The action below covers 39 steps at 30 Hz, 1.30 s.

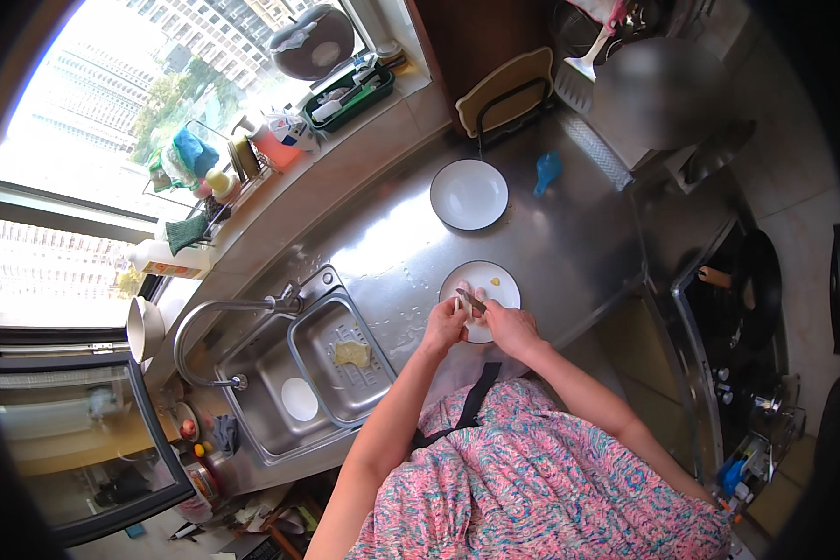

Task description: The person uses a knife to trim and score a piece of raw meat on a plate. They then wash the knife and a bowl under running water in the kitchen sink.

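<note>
My left hand (pixel 445 327) pinches a pale piece of food (pixel 456 305) over a white plate with a dark rim (pixel 509 294). In my right hand (pixel 512 329) is a small knife (pixel 473 301), its blade angled up and left, against or very near that piece. Pale pink pieces, perhaps raw meat (pixel 480 290), show on the plate just beyond the blade. A small yellow bit (pixel 495 281) lies at the plate's far right. My fingers hide part of the food and the near side of the plate.
Beyond stands a second white plate (pixel 469 194), with a blue object (pixel 548 171) right of it. To the left are a steel sink (pixel 252 392) with a curved faucet (pixel 182 329) and a drain basket (pixel 322 329) holding a yellowish cloth or sponge (pixel 352 353). A stove (pixel 728 308) is at right.
</note>
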Motion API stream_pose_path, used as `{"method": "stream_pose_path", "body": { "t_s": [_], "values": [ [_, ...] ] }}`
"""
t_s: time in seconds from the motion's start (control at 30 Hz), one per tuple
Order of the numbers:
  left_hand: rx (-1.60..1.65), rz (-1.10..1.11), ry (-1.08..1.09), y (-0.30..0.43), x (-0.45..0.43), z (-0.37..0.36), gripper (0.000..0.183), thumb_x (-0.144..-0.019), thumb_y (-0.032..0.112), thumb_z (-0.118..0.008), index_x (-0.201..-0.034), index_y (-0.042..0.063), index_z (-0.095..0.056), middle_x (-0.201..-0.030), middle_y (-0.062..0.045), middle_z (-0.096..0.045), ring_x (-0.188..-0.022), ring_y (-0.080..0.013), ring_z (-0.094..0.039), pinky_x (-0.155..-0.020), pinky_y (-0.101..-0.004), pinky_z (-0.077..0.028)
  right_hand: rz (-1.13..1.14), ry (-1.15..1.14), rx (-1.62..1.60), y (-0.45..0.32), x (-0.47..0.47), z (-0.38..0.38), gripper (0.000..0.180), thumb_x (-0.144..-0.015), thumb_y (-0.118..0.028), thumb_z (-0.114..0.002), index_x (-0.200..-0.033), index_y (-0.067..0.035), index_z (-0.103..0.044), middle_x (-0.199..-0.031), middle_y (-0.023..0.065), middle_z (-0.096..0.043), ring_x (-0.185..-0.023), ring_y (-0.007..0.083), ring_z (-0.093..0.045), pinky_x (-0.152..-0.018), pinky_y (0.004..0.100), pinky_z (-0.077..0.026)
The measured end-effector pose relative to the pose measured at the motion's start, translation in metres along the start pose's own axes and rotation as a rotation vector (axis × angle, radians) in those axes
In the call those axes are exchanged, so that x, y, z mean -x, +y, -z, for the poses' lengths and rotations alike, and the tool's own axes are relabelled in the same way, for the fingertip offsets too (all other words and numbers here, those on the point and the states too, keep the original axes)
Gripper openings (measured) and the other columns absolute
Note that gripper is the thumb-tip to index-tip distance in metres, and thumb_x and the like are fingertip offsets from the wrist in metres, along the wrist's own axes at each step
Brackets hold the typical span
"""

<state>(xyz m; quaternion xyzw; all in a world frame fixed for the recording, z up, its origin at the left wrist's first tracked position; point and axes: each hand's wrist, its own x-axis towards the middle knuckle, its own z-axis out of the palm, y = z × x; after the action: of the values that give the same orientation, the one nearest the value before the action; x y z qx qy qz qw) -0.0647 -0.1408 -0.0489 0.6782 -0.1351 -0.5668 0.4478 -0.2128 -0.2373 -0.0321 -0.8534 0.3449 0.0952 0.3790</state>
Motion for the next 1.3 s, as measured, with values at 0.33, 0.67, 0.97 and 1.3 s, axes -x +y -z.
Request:
{"method": "stream_pose_path", "body": {
  "t_s": [0.33, 0.67, 0.97, 1.3],
  "values": [
    [-0.138, -0.136, 0.025, -0.009, -0.008, 0.003, 0.012, -0.095, 0.012, -0.057, -0.095, 0.001, -0.061, -0.076, -0.005, -0.066, -0.047, -0.0091, -0.051, -0.043, -0.0251, -0.041, -0.028, 0.242, -0.337, -0.001, -0.024, -0.005, 0.029, -0.085, -0.030, -0.067, -0.103, -0.008, -0.060, -0.083, 0.0161, -0.070, -0.081, 0.0379, -0.068, -0.071, 0.0469, -0.052],
    [0.063, 0.054, -0.170, -0.005, -0.003, 0.009, 0.012, -0.099, 0.017, -0.056, -0.100, 0.007, -0.063, -0.074, -0.003, -0.066, -0.049, -0.0075, -0.052, -0.043, -0.0219, -0.039, 0.099, 0.255, -0.667, 0.015, -0.035, -0.015, 0.019, -0.085, -0.022, -0.068, -0.090, -0.004, -0.062, -0.069, 0.0097, -0.066, -0.057, 0.0172, -0.063, -0.055, 0.0350, -0.050],
    [0.392, 0.132, -0.036, -0.026, -0.014, 0.008, 0.019, -0.103, 0.020, -0.050, -0.110, 0.005, -0.059, -0.083, -0.006, -0.067, -0.060, -0.0125, -0.061, -0.052, -0.0239, -0.050, -0.127, 0.169, -0.687, 0.010, -0.038, -0.019, 0.027, -0.085, -0.024, -0.069, -0.095, -0.001, -0.059, -0.066, 0.0041, -0.063, -0.048, 0.0098, -0.055, -0.044, 0.0275, -0.044],
    [0.775, 0.168, 0.018, -0.018, -0.006, 0.007, 0.024, -0.102, 0.010, -0.048, -0.124, 0.003, -0.054, -0.112, -0.015, -0.066, -0.100, -0.0266, -0.067, -0.089, -0.0424, -0.056, -0.053, 0.231, -0.388, -0.006, -0.021, -0.014, 0.037, -0.087, -0.037, -0.064, -0.101, -0.003, -0.057, -0.088, 0.0229, -0.070, -0.086, 0.0433, -0.067, -0.074, 0.0517, -0.051]
  ]
}}
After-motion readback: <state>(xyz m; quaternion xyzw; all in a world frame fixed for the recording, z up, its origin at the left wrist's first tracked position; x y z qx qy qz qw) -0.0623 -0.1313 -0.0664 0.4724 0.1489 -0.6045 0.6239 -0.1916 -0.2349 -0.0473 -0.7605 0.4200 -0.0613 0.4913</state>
